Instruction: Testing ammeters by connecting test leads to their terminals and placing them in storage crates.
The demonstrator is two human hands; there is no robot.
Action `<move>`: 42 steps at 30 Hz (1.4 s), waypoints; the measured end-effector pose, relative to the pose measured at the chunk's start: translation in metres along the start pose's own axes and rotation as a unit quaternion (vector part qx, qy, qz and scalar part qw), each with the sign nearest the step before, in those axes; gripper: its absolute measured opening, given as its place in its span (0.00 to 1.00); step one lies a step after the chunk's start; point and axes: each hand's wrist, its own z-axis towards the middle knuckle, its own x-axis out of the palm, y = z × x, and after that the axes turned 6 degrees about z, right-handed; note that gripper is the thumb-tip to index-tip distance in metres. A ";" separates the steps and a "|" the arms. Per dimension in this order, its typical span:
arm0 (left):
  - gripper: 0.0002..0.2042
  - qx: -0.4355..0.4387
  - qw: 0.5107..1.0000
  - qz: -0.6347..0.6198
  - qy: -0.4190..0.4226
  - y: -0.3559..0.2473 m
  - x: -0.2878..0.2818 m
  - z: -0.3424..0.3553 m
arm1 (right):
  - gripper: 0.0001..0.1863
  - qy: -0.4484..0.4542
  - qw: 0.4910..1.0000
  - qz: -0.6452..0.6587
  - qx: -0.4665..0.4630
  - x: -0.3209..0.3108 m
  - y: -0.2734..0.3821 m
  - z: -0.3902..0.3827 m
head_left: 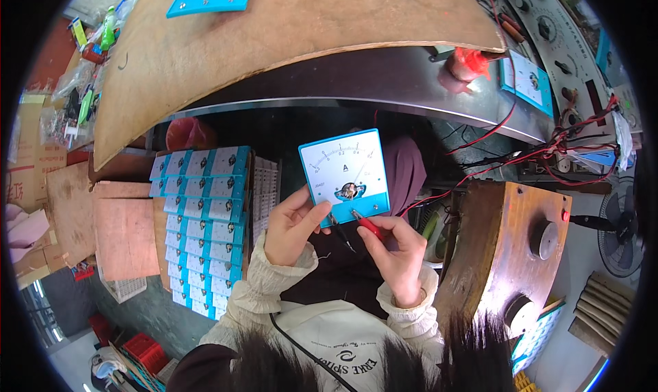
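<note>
Square panel meter, white dial in a blue plastic frame [346, 162]: held over the lap, below the near edge of the brown wooden worktop [308, 22], tilted, face up. Left hand [289, 229]: fingers closed round the meter's lower left corner, thumb to the front. Right hand [397, 251]: fingers pinching a red-sleeved test clip [369, 225], its metal tip at the meter's lower edge. A black-sleeved test clip [340, 234] hangs at the same edge, beside the left fingers; whether either tip bites on metal, cannot tell.

Risks (judgement): the red tip could slip if the pinch turns, scratching the blue frame or giving poor contact. Bare tips lie near each other; a sideways swing could make them touch. The movement shows through a cut-out just above, so a stray tip might catch it. Drag from the red lead [419, 202] could pull the clip away. A one-cornered grip might let the meter tip.

Writing: dial carries a numbered arc scale, one large capital letter beneath, small print lower left. Cream top [343, 323] bears dark lettering and a swirl logo. Stacked blue-and-white meters [205, 234], left: print too small to read.
</note>
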 end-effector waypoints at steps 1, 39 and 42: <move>0.20 0.001 1.000 0.001 -0.009 0.000 0.002 0.001 | 0.10 -0.001 1.000 -0.003 -0.004 -0.001 0.000 0.000; 0.14 -0.022 0.636 0.473 -0.609 0.235 -0.551 -0.052 | 0.10 0.075 0.944 -0.323 0.004 -0.029 -0.040 0.028; 0.21 -0.086 0.773 0.311 -0.547 0.221 -0.549 -0.046 | 0.11 0.069 0.923 -0.368 0.086 -0.039 -0.030 0.016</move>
